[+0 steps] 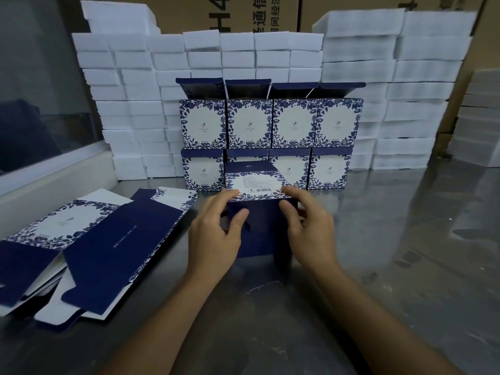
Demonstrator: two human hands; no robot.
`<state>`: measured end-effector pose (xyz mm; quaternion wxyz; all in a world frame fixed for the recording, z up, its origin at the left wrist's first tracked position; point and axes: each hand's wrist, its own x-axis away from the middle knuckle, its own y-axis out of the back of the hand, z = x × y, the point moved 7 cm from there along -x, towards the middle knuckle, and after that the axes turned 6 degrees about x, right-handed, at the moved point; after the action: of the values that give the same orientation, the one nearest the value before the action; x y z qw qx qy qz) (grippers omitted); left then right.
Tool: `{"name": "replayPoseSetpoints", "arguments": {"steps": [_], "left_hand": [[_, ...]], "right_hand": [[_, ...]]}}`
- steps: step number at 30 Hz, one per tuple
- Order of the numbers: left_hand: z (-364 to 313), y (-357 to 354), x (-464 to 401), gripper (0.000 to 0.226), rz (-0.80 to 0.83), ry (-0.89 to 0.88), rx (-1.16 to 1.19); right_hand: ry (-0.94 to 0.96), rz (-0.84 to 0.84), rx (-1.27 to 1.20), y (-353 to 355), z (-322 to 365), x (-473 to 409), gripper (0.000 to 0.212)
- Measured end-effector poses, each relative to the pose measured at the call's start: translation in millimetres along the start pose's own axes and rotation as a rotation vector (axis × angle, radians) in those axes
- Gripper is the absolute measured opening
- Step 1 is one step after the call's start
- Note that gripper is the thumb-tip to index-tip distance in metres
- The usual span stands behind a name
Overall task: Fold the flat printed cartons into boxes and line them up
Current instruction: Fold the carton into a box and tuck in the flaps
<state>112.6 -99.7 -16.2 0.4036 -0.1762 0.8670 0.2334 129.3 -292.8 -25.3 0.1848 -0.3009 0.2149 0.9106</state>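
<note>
We hold the half-formed carton (261,212) upright near the middle of the tabletop (405,253), just in front of the finished boxes. Our left hand (216,231) and right hand (308,226) each have a closed grip on its top corners, thumbs tucked on the dark flaps, likely to press the end shut. Eight finished boxes (270,142) stand in two stacked rows of four against the white foam blocks (130,104); flat cartons (89,244) lie at the left edge, their number unclear.
</note>
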Motion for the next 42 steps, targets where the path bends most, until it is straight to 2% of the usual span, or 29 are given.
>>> {"name": "replayPoseSetpoints", "arguments": {"steps": [5, 8, 11, 16, 21, 26, 35, 39, 42], "left_hand": [[23, -9, 12, 0.083, 0.16, 0.196, 0.062], [26, -7, 12, 0.095, 0.147, 0.222, 0.036], [28, -6, 12, 0.097, 0.121, 0.218, 0.014], [20, -1, 13, 0.093, 0.034, 0.134, -0.021], [17, -5, 12, 0.083, 0.05, 0.093, -0.08], [19, -7, 12, 0.08, 0.079, 0.101, -0.082], [9, -2, 11, 0.079, 0.029, 0.059, -0.096], [6, -3, 11, 0.078, 0.068, 0.093, 0.085], [4, -3, 11, 0.05, 0.066, 0.115, 0.32]], "right_hand": [[-0.108, 0.185, -0.033, -14, -15, 7, 0.069], [-0.106, 0.178, 0.016, -16, -17, 9, 0.083], [-0.075, 0.172, 0.053, -16, -16, 9, 0.089], [-0.016, 0.093, 0.105, -11, -11, 10, 0.08], [-0.012, 0.093, 0.11, -9, -9, 9, 0.075], [-0.035, 0.141, -0.079, -15, -7, 13, 0.069], [-0.079, 0.062, -0.279, -9, -4, 10, 0.019], [-0.09, 0.055, -0.29, -9, -6, 8, 0.021], [-0.105, 0.064, -0.257, -8, -9, 8, 0.032]]}}
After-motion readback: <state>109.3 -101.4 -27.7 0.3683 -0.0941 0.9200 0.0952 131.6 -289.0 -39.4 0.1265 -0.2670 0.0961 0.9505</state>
